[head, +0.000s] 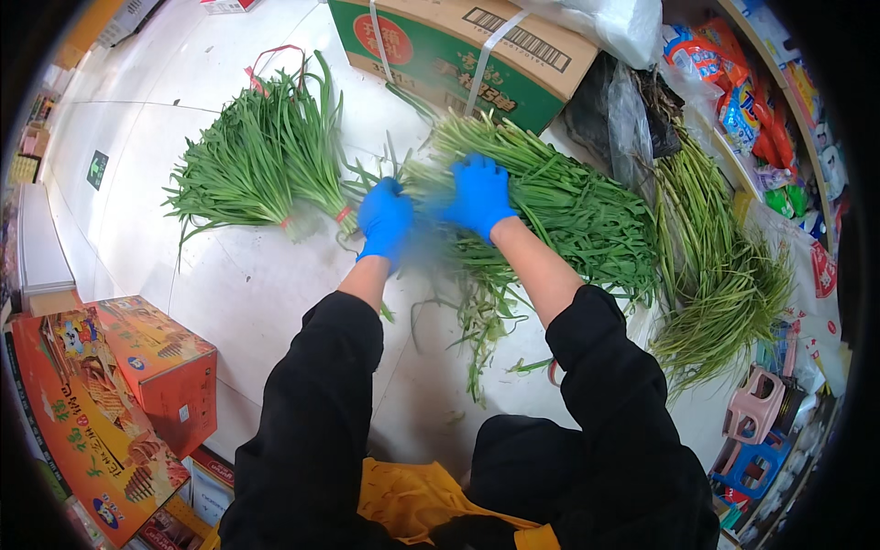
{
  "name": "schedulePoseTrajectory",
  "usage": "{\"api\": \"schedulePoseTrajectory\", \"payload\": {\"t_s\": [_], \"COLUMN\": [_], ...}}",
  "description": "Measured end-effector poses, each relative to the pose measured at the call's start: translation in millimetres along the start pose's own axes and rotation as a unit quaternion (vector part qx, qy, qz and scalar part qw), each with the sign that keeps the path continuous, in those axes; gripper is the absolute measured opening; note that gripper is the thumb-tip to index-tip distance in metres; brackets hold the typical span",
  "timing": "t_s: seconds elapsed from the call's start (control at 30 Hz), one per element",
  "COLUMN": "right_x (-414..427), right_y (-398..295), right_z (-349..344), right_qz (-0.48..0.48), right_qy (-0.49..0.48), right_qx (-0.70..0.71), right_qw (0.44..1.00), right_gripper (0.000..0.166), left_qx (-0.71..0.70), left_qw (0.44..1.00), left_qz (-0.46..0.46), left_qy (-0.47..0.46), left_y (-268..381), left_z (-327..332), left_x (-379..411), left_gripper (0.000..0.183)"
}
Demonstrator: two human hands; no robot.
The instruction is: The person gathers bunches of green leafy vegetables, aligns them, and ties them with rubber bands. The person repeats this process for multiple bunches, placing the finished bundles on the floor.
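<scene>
My left hand [386, 216], in a blue glove, is curled by the pale ends of a few green stalks; its fingertips are hidden, so a grip cannot be told. To its right, my right hand [480, 192], also gloved in blue, lies over the root ends of a large heap of garlic chives [584, 213]. Two tied bundles of chives, one larger [237, 161] and one narrower [313, 137], lie on the floor to the left, with red bands near their pale ends. Loose trimmings [485, 323] are scattered below the heap. A blur covers the area between my hands.
A green and brown carton [467, 58] stands behind the heap. Yellowish long stalks [708, 254] lie at the right, beside shelves with detergent bags [739, 110] and plastic stools [756, 405]. Orange cartons [161, 371] stand at the lower left.
</scene>
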State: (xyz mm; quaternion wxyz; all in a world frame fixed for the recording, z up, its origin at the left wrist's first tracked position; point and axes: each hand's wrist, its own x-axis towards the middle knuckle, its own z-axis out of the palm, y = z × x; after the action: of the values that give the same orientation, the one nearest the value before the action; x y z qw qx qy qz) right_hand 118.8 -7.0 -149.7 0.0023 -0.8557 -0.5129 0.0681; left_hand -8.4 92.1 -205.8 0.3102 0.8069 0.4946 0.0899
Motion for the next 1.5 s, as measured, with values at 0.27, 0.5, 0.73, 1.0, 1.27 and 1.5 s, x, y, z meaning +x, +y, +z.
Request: {"api": "schedulePoseTrajectory", "payload": {"t_s": [0.27,0.5,0.73,1.0,1.27,1.5], "right_x": [21,36,18,8,-5,-33], "right_y": [3,35,42,72,75,48], "right_z": [5,-2,-64,-74,-66,-45], "right_qz": [0.025,-0.065,-0.028,-0.091,-0.090,-0.133], "right_qy": [-0.181,-0.270,-0.293,-0.264,-0.215,-0.038], "right_qx": [0.088,0.255,0.338,0.473,0.383,0.540], "right_qw": [0.979,0.926,0.894,0.835,0.894,0.830], "right_gripper": [0.064,0.062,0.074,0.070,0.059,0.046], "left_qx": [-0.012,0.119,0.199,-0.115,-0.557,-0.471], "left_qw": [0.986,0.960,0.947,0.940,0.773,0.849], "left_qz": [0.147,0.251,0.249,0.319,0.026,0.108], "left_qy": [0.080,0.035,0.030,-0.038,-0.302,-0.213], "left_y": [-12,-20,-21,29,87,53], "left_z": [10,-7,-10,-42,-43,-8], "left_x": [-18,-35,-37,-44,-54,-57], "left_gripper": [0.031,0.030,0.042,0.064,0.066,0.008]}}
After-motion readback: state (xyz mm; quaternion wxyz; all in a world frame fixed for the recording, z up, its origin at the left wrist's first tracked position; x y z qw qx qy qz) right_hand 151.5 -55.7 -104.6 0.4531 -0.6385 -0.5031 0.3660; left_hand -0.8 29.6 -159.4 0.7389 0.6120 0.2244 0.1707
